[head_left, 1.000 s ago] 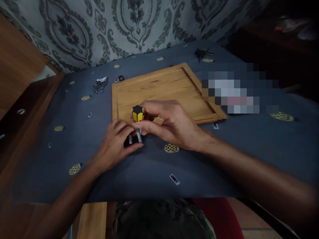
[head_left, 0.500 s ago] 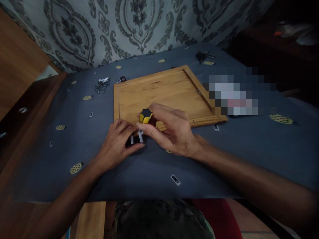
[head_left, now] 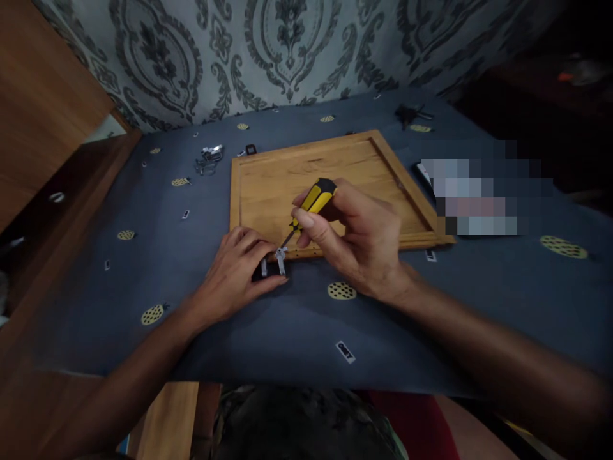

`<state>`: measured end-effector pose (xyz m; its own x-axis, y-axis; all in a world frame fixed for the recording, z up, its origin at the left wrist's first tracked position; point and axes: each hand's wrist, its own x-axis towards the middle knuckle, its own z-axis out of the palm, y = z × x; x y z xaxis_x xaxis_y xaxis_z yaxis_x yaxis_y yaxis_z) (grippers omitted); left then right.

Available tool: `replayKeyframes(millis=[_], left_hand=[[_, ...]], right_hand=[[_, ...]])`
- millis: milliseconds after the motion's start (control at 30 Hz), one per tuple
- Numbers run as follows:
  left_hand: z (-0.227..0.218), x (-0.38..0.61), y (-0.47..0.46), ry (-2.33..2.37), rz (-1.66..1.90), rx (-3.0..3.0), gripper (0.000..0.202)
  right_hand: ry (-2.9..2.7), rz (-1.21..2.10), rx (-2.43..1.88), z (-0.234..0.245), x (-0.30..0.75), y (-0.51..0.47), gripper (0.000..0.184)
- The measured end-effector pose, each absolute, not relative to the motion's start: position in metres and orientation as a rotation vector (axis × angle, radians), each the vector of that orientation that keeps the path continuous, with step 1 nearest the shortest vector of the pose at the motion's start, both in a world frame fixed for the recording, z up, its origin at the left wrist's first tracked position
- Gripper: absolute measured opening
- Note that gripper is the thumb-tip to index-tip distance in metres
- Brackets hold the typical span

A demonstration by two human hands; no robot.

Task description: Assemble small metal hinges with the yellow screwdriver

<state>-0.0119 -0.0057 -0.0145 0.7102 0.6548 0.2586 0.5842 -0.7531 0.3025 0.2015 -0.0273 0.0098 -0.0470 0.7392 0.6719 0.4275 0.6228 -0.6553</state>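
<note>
Yellow-and-black screwdriver (head_left: 317, 197) in right hand (head_left: 368, 246), grip pinching the handle's lower end between thumb and fingers. Shaft leans, tip at a small metal fitting (head_left: 281, 260) on the near edge of the wooden panel (head_left: 306, 166), lying on the table (head_left: 407, 345). Left hand (head_left: 234, 265) pinches around the fitting, fingers above, thumb on near side. Best practice: stand the shaft square to the fitting, seat tip before turning, press lightly, left thumb clear of slips. Screw head too small to tell.
</note>
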Motion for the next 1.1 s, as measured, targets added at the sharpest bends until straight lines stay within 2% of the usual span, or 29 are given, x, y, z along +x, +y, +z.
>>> replayKeyframes(millis=[300,633,933,1100], left_hand=[[-0.013,-0.012,-0.006,0.971,0.530,2.713,0.030],[-0.015,-0.012,-0.005,0.983,0.510,2.712,0.033],[-0.015,-0.012,-0.006,0.998,0.478,2.731,0.033],[-0.015,-0.011,-0.006,0.996,0.462,2.731,0.033]], right_hand=[[-1.686,0.343,-0.951,0.007,0.201,-0.024,0.025],[-1.739,0.348,-0.957,0.003,0.201,-0.022,0.023],[-1.797,0.379,-0.955,0.011,0.202,-0.019,0.034],[-1.808,0.391,-0.936,0.013,0.203,-0.019,0.030]])
